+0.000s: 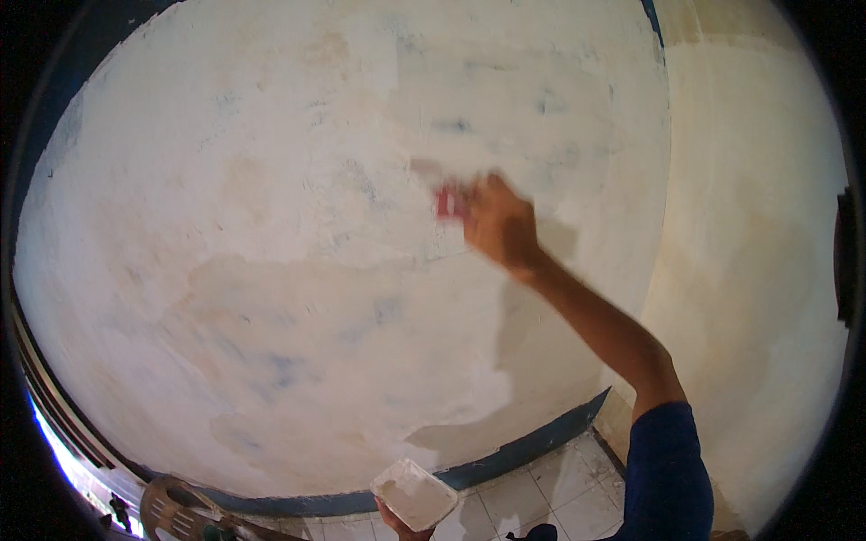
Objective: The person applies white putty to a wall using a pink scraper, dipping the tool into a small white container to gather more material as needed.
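Observation:
My right hand (pixel 499 224) is raised to the white, patchy wall (pixel 298 162), closed on a red putty tool (pixel 449 204), blurred by motion, with its edge at or very near the surface. Bluish marks and faint beige patches show through the pale coating. Low in the view, my left hand (pixel 397 525) grips a white rectangular plastic container (pixel 414 494) with pale paste in it. My right arm casts a shadow on the wall.
A cream wall (pixel 740 180) meets this one at a corner on the right. A dark blue band (pixel 514 451) runs along the wall's foot above floor tiles (pixel 559 496). At lower left stand a brown plastic chair (pixel 176 514) and a bright opening (pixel 63 451).

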Action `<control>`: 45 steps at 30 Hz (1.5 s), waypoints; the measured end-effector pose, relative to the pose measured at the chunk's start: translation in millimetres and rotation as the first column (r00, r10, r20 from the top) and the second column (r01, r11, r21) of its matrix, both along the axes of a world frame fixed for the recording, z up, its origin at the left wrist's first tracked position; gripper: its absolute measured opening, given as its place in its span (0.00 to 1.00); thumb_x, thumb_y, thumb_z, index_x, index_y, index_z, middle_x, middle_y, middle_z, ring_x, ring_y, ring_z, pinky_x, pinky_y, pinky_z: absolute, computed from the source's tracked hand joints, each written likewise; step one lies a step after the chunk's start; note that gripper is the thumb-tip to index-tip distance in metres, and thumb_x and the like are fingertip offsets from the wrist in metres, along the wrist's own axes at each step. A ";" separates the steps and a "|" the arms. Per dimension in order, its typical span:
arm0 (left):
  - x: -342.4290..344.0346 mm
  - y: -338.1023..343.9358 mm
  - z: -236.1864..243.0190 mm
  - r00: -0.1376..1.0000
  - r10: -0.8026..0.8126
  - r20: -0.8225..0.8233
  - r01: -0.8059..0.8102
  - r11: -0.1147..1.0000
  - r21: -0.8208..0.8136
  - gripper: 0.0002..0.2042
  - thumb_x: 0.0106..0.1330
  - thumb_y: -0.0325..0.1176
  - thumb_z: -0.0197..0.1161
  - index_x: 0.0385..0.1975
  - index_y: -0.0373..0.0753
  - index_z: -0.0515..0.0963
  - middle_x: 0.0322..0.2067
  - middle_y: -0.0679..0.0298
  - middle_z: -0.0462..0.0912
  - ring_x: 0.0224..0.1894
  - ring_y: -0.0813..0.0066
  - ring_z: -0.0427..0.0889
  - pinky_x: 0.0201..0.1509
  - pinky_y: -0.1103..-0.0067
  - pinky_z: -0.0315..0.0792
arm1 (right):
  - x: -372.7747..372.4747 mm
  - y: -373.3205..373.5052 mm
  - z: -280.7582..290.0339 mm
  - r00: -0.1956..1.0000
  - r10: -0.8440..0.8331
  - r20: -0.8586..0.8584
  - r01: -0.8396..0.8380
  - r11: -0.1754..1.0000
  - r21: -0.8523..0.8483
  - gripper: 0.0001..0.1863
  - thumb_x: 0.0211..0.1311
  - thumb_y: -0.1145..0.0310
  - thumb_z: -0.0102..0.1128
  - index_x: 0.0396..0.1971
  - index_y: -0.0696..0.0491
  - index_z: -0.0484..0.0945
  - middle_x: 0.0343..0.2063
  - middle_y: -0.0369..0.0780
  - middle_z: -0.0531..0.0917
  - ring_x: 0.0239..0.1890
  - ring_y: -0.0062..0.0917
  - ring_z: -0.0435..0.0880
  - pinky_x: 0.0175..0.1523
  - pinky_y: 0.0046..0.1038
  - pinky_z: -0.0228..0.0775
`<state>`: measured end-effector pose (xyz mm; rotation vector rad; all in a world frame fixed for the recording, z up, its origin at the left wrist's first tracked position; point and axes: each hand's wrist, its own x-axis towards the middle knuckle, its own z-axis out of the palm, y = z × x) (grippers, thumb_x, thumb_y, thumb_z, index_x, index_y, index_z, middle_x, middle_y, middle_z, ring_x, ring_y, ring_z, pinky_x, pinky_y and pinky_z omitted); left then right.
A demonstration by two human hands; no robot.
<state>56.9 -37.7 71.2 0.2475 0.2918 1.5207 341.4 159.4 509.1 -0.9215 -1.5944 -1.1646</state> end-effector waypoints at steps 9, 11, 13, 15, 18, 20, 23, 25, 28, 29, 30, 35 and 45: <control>-4.1 4.3 -7.3 1.000 -0.020 0.020 0.020 0.999 0.035 0.36 0.60 0.68 0.50 0.63 0.50 0.65 0.58 0.59 0.72 0.57 0.52 0.73 0.57 0.49 0.70 | -10.4 33.2 -17.6 0.970 -0.108 0.217 0.095 0.993 0.072 0.21 0.44 0.74 0.62 0.44 0.51 0.83 0.32 0.33 0.80 0.39 0.30 0.78 0.32 0.28 0.76; -4.7 9.0 -19.4 0.994 0.024 0.107 -0.009 0.990 -0.141 0.36 0.61 0.68 0.49 0.63 0.50 0.65 0.58 0.60 0.72 0.57 0.52 0.73 0.56 0.49 0.70 | -11.5 5.9 -54.9 0.967 -0.018 0.253 0.059 0.986 -0.156 0.23 0.41 0.76 0.61 0.44 0.51 0.83 0.32 0.34 0.81 0.39 0.31 0.79 0.33 0.28 0.77; -2.2 6.6 -2.4 0.997 0.020 0.077 -0.012 0.994 -0.106 0.36 0.61 0.68 0.49 0.63 0.50 0.65 0.58 0.60 0.72 0.57 0.52 0.73 0.56 0.49 0.70 | -5.4 -8.3 -54.0 0.986 0.048 0.161 -0.021 0.986 -0.165 0.23 0.41 0.77 0.61 0.43 0.52 0.84 0.32 0.35 0.81 0.39 0.32 0.78 0.33 0.28 0.77; -7.7 8.6 -3.4 0.999 0.018 0.047 -0.015 0.998 -0.067 0.36 0.61 0.68 0.49 0.63 0.50 0.65 0.58 0.60 0.72 0.57 0.52 0.73 0.56 0.49 0.70 | 2.3 -11.8 -46.8 0.991 0.114 0.067 -0.102 0.982 -0.161 0.22 0.40 0.78 0.60 0.42 0.52 0.84 0.31 0.36 0.81 0.39 0.33 0.78 0.34 0.29 0.77; -15.5 14.7 -20.9 0.990 -0.076 0.121 0.087 0.992 -0.091 0.34 0.61 0.67 0.49 0.63 0.52 0.66 0.59 0.60 0.71 0.58 0.51 0.72 0.57 0.48 0.69 | 19.3 15.0 -22.7 0.992 -0.047 -0.115 0.059 0.992 0.109 0.25 0.40 0.78 0.61 0.46 0.53 0.81 0.36 0.36 0.80 0.41 0.34 0.78 0.34 0.30 0.77; -5.0 12.5 11.5 0.990 -0.091 0.104 0.096 0.994 -0.044 0.36 0.64 0.69 0.38 0.64 0.51 0.65 0.61 0.63 0.70 0.59 0.53 0.72 0.61 0.50 0.65 | 22.3 56.0 -67.4 0.982 -0.168 -0.092 0.168 0.986 -0.007 0.26 0.40 0.77 0.61 0.47 0.53 0.81 0.37 0.36 0.80 0.42 0.33 0.78 0.33 0.31 0.77; -2.4 8.0 18.6 0.997 -0.066 -0.026 0.066 0.998 0.007 0.36 0.64 0.69 0.37 0.63 0.50 0.65 0.60 0.63 0.71 0.59 0.54 0.72 0.61 0.51 0.66 | -2.0 43.1 -107.8 0.991 -0.135 -0.009 0.133 0.980 -0.146 0.25 0.42 0.75 0.61 0.46 0.52 0.81 0.39 0.35 0.80 0.43 0.30 0.78 0.32 0.31 0.77; -4.7 5.2 24.3 0.996 -0.072 -0.061 0.070 0.997 -0.035 0.36 0.64 0.69 0.37 0.63 0.50 0.65 0.60 0.63 0.71 0.59 0.54 0.72 0.61 0.51 0.66 | -8.8 11.9 -114.4 0.997 -0.076 0.015 0.077 0.982 -0.170 0.23 0.43 0.75 0.61 0.46 0.51 0.82 0.39 0.35 0.80 0.43 0.29 0.78 0.31 0.30 0.78; -10.3 6.5 2.1 0.932 0.027 -0.362 -0.001 0.997 0.071 0.36 0.64 0.69 0.36 0.63 0.51 0.65 0.60 0.63 0.71 0.59 0.55 0.73 0.60 0.51 0.67 | 9.5 -26.3 -93.3 0.994 0.109 0.007 -0.097 0.913 -0.397 0.19 0.42 0.76 0.63 0.37 0.43 0.86 0.30 0.32 0.81 0.37 0.26 0.79 0.34 0.27 0.77; -13.2 7.3 -13.4 0.791 0.167 -0.588 -0.047 0.976 0.214 0.36 0.64 0.69 0.36 0.63 0.51 0.65 0.60 0.63 0.71 0.58 0.55 0.73 0.60 0.51 0.67 | 15.9 -27.7 -81.7 0.989 0.122 -0.085 -0.141 0.950 -0.277 0.16 0.44 0.76 0.64 0.35 0.42 0.86 0.29 0.31 0.81 0.34 0.26 0.80 0.35 0.28 0.76; -8.0 9.5 -7.0 0.795 0.153 -0.588 -0.026 0.975 0.218 0.36 0.64 0.69 0.36 0.63 0.51 0.65 0.60 0.63 0.71 0.58 0.55 0.73 0.60 0.51 0.67 | 44.6 -13.3 -74.9 0.985 0.048 -0.168 -0.082 0.977 -0.198 0.15 0.45 0.76 0.64 0.34 0.44 0.85 0.29 0.33 0.81 0.34 0.29 0.80 0.35 0.30 0.76; -3.7 -0.7 17.1 0.985 -0.164 0.055 0.168 0.983 -0.081 0.35 0.64 0.69 0.36 0.63 0.53 0.65 0.60 0.65 0.72 0.59 0.54 0.73 0.60 0.49 0.66 | 80.0 7.5 -13.9 0.967 -0.129 -0.218 0.149 0.986 0.077 0.17 0.45 0.77 0.62 0.40 0.51 0.83 0.33 0.40 0.79 0.39 0.35 0.79 0.36 0.33 0.75; -24.5 14.0 -50.2 0.987 -0.154 0.043 0.152 0.987 0.046 0.33 0.62 0.67 0.48 0.62 0.55 0.66 0.60 0.62 0.71 0.60 0.51 0.71 0.59 0.47 0.67 | 17.1 -16.6 -93.1 0.999 0.035 -0.017 -0.036 0.995 -0.088 0.23 0.43 0.77 0.61 0.44 0.49 0.83 0.27 0.35 0.79 0.33 0.32 0.79 0.30 0.29 0.76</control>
